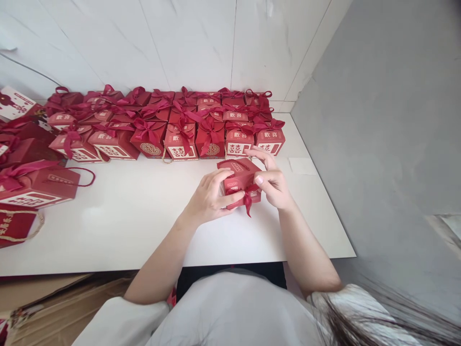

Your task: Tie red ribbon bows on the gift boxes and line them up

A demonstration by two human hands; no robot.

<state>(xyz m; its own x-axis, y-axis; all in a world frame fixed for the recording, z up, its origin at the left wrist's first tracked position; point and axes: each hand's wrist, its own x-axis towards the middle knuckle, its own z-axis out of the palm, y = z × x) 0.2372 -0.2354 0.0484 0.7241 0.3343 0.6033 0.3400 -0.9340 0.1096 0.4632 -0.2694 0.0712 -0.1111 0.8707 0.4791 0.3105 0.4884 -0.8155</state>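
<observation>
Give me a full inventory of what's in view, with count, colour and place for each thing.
Held box: one, red, with red ribbon and cord, between the hands
Boxes near the wall: over a dozen, overlapping, red with ribbons, along the table's far side
Left-hand boxes: several, red, left edge
Card: one, white with dark print, upper left
Cable: one, grey, upper left
Flat piece: one, whitish, table's right side
Table: one, white, centre
Tiled wall: one, white, back
Side wall: one, grey, right
Cardboard: count unclear, brown, lower left
Top: one, white, bottom
Hair: strands, dark, lower right
Left hand: one, bare, holding the box
Right hand: one, bare, box's right side
</observation>
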